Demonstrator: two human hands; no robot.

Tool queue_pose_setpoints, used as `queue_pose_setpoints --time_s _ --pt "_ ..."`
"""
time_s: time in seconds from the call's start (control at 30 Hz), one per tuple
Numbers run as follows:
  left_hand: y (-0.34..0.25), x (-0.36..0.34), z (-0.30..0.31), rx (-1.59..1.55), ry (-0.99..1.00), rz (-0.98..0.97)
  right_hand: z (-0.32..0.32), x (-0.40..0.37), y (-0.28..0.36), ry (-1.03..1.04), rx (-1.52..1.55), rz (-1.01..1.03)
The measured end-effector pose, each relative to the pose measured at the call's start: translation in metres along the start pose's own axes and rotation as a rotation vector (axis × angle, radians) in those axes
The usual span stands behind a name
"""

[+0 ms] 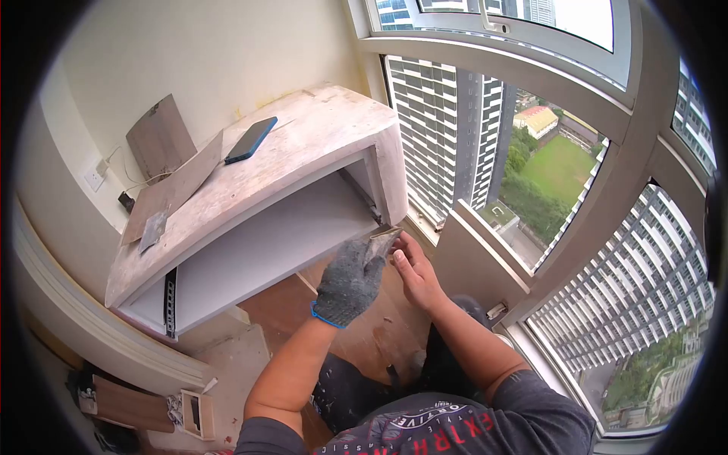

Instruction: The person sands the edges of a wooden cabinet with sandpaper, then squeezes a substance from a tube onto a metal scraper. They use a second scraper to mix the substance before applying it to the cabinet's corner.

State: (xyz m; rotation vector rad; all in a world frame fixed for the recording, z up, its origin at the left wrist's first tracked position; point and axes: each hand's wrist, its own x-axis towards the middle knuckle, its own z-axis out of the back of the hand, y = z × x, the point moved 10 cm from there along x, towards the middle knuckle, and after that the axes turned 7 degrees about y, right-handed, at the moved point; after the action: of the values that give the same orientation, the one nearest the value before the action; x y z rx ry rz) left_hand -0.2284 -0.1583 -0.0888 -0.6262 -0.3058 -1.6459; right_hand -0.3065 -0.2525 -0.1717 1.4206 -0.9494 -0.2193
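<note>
My left hand, in a dark grey knitted glove with a blue cuff, is closed around a thin, flat, greyish-brown piece. What the piece is exactly, I cannot make out. My bare right hand has its fingers curled against the right end of the same piece, thumb bent beside it. Both hands are in front of the right corner of a whitish, worn cabinet whose drawer opening shows a pale floor and a metal slide rail on the left.
On the cabinet top lie a phone, curved brown sheets and a small scraper-like plate. Windows line the right side. A wooden box stands on the floor at lower left. A wall socket is at left.
</note>
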Motion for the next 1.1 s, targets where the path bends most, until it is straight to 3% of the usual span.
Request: queue_pose_setpoints --time_s 0.1,0.13,0.23,0.3,0.37,0.47,0.53,0.63,0.73,0.83,0.9,0.93,1.03,1.1 --pt "-0.021 0.000 -0.036 -0.246 0.174 0.117 0.011 -0.002 -0.014 -0.013 -0.005 -0.052" --pt "-0.030 0.003 -0.037 -0.145 0.239 0.054 0.016 -0.003 -0.017 -0.032 -0.052 -0.052" --pt "-0.044 0.020 0.034 -0.009 0.130 -0.077 0.026 -0.004 -0.016 -0.100 -0.121 -0.055" --pt "-0.029 0.040 0.110 0.098 -0.097 -0.029 0.038 0.007 -0.007 -0.170 -0.235 -0.052" --pt "0.016 0.052 0.171 0.204 -0.284 0.109 0.048 0.031 0.005 -0.249 -0.223 0.032" --pt "0.098 0.053 0.216 0.315 -0.371 0.289 0.063 0.080 0.016 -0.376 -0.370 0.230" --pt "0.128 0.052 0.214 0.430 -0.316 0.334 0.058 0.110 0.051 -0.463 -0.510 0.321" --pt "0.113 0.054 0.205 0.463 -0.304 0.312 0.045 0.150 0.070 -0.605 -0.660 0.373" --pt "0.124 0.055 0.203 0.393 -0.318 0.339 0.045 0.141 0.040 -0.665 -0.641 0.480" --pt "0.118 0.050 0.197 0.418 -0.338 0.321 0.046 0.120 0.009 -0.677 -0.703 0.396" --pt "0.117 0.049 0.202 0.443 -0.355 0.269 0.043 0.125 0.037 -0.676 -0.705 0.456" --pt "0.118 0.051 0.203 0.461 -0.316 0.357 0.042 0.136 0.060 -0.693 -0.701 0.506" --pt "0.126 0.054 0.202 0.454 -0.256 0.366 0.040 0.151 0.085 -0.700 -0.658 0.560" --pt "0.126 0.052 0.202 0.467 -0.274 0.344 0.046 0.138 0.047 -0.679 -0.666 0.491"
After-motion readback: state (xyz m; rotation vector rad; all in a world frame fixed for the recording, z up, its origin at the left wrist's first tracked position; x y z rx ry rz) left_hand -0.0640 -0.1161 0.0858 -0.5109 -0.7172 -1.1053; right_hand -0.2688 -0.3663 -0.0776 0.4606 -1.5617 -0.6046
